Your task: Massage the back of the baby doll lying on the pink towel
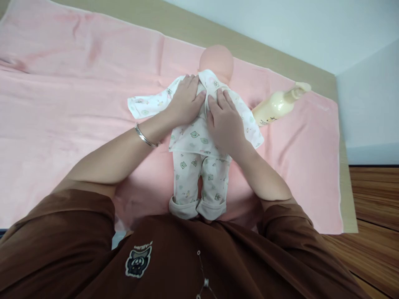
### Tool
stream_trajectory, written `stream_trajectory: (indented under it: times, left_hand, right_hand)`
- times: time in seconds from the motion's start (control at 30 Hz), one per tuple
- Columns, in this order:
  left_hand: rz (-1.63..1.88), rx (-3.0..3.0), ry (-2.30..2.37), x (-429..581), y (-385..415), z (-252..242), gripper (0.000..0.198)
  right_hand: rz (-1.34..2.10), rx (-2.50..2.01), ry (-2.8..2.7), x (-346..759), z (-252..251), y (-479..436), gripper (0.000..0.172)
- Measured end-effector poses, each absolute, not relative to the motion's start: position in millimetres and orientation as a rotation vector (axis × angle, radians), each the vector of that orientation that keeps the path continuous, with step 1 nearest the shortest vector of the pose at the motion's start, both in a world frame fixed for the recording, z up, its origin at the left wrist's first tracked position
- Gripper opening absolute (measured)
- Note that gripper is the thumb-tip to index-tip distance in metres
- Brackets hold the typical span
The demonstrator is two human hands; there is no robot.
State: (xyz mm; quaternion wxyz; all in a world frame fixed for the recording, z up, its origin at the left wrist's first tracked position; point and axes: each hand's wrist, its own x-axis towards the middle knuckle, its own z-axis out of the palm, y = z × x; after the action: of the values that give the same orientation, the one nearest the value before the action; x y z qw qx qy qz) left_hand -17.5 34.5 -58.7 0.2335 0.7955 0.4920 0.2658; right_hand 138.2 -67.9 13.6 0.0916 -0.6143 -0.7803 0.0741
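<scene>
A baby doll (216, 62) lies on the pink cloth, its bare head pointing away from me. It wears a white printed top (195, 137) and matching trousers (186, 176) with rolled cuffs. My left hand (186, 99) rests flat on the upper chest area of the top, fingers extended towards the doll's shoulder. Beside it, my right hand (225, 118) lies on the other side of the top, fingers slightly bent and apart. Neither hand grips anything. The doll's face cannot be made out.
A pale yellow pump bottle (274, 109) lies tilted on the pink cloth (109, 79), right of the doll's sleeve. Beyond the cloth runs the wooden table edge (280, 62), with a white wall behind. Brown wooden flooring (374, 199) shows at the right.
</scene>
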Motion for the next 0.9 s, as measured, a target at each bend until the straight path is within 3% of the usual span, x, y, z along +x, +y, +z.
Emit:
stream_trajectory:
  times: [0.3, 0.63, 0.9]
  left_hand:
    - [0.794, 2.120, 1.394, -9, -12, -28, 0.067]
    - [0.824, 2.175, 1.287, -14, -15, -4, 0.028]
    - [0.839, 2.105, 1.342, -12, 10, -25, 0.027]
  right_hand:
    - [0.416, -1.940, -2.175, 157, 14, -37, 0.063]
    - [0.297, -1.873, -2.228, 166, -9, -38, 0.076]
    - [0.199, -1.850, -2.276, 145, 3, -63, 0.065]
